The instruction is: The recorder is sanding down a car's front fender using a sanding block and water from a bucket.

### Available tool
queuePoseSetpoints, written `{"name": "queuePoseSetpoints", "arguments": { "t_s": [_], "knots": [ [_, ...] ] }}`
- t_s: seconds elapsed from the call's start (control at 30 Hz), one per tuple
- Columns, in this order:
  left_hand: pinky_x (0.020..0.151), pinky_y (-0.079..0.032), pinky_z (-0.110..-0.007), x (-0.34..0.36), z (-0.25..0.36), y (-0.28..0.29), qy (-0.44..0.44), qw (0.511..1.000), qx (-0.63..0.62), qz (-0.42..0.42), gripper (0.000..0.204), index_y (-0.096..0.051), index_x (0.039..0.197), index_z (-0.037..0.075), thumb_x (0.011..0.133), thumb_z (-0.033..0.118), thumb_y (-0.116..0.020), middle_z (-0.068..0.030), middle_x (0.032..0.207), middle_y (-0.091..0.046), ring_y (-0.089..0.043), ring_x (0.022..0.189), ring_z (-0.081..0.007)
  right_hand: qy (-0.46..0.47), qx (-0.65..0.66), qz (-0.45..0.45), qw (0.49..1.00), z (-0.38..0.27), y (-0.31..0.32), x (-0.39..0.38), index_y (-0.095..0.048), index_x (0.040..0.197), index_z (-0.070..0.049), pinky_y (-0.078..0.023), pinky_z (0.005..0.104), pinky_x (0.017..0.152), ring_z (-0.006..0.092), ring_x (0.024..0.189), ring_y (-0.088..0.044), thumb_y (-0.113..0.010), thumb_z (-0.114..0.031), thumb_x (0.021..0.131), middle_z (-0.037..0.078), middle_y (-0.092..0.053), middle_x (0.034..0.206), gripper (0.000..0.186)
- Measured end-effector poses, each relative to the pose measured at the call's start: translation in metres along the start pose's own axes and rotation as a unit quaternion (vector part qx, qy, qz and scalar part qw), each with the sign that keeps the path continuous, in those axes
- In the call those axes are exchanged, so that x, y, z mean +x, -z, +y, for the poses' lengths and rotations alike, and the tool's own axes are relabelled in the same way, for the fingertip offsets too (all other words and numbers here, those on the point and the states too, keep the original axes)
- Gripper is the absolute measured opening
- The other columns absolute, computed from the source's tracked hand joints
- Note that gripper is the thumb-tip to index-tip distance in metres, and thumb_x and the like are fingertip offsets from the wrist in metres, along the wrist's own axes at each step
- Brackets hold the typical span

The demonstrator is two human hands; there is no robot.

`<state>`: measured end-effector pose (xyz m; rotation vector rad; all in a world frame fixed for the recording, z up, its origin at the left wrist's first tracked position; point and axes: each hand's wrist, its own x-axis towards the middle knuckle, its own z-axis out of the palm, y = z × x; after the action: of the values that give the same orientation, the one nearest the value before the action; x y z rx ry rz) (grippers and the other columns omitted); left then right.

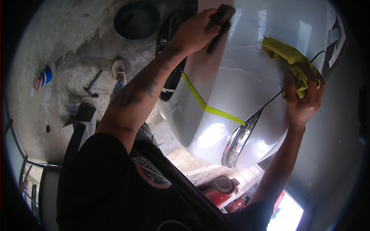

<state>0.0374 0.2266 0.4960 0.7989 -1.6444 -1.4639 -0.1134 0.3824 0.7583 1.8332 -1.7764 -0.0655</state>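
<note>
L head cam of pair, wide fisheye, looks dn from wearer's head, close in: L hand (pixel 196 32) approx 12 o'clock, R hand (pixel 307 103) 3, car (pixel 239 67) 1, floor (pixel 58 69) 10.

My left grip (pixel 195 31) is wrapped around a dark block (pixel 223 16) over the silver car (pixel 241 73); my right grip (pixel 306 98) clutches a bunched yellow-green cloth (pixel 285 52) against the bodywork. Bright yellow tape (pixel 200 103) runs to the lamp (pixel 239 141). A dark round tub (pixel 137 21) sits on the stained floor (pixel 86 42).
</note>
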Motion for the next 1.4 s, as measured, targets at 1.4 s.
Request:
{"name": "queuePoseSetpoints", "arguments": {
  "t_s": [1.4],
  "knots": [
    [0.072, -0.054, -0.031, -0.091, 0.015, -0.009, 0.085, 0.995, -0.031, 0.029, 0.061, -0.055, 0.136, -0.004, 0.079, 0.009, -0.074, -0.0171, 0.094, -0.067, -0.066, 0.079, -0.0199, 0.011, -0.175, -0.048, 0.983, -0.013, -0.039, 0.075, -0.062, 0.133, -0.04, -0.052, 0.046, 0.091, 0.0286, 0.106, -0.06, -0.078, -0.019, 0.079, -0.003, -0.062, 0.111, 0.06]
  ]
}}
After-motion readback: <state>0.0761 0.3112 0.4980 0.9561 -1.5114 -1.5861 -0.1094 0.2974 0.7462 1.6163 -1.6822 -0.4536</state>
